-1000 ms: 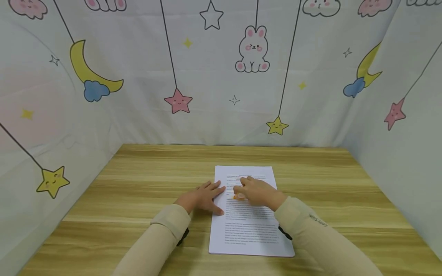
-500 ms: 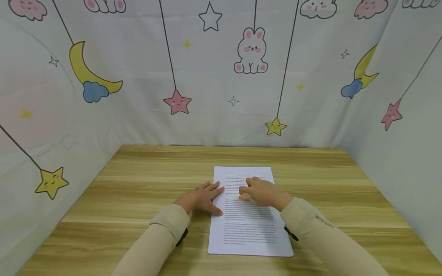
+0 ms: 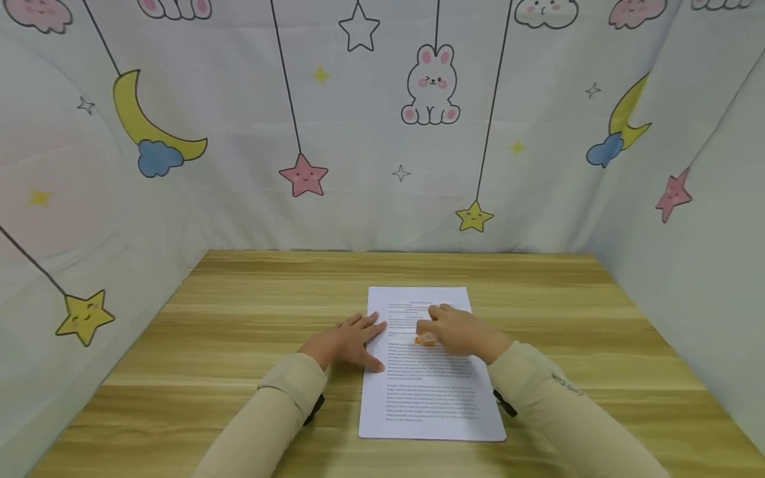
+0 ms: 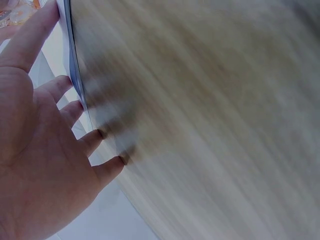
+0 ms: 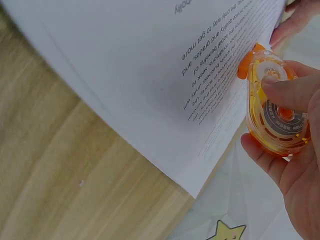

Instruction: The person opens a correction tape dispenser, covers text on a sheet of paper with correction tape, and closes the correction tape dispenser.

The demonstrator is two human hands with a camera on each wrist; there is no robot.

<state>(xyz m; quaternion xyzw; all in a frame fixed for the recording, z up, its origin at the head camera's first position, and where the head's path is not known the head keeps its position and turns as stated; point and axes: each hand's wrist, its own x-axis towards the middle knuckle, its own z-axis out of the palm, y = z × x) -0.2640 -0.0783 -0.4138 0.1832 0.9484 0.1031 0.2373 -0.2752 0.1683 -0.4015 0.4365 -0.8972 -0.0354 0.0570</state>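
Observation:
A stack of printed paper (image 3: 433,425) lies upright to me on the table, its text running down the page. In my right hand (image 3: 459,333) I grip a clear orange correction tape (image 5: 267,127), the thumb on its side and the fingers beneath. Its orange tip (image 5: 244,66) is at the upper part of the printed page; contact is hard to tell. My left hand (image 3: 348,342) rests on the left edge of the stack with fingers spread. In the left wrist view, the fingers (image 4: 85,145) reach along the paper's edge.
The wood-grain table (image 3: 263,292) extends around the paper on all sides. A white cloth backdrop (image 3: 352,226) with stars, moons and a rabbit rises behind the table and along both sides.
My right hand has moved a short way to the right across the page with the correction tape, slowing lately. The left hand stays in place on the paper's edge.

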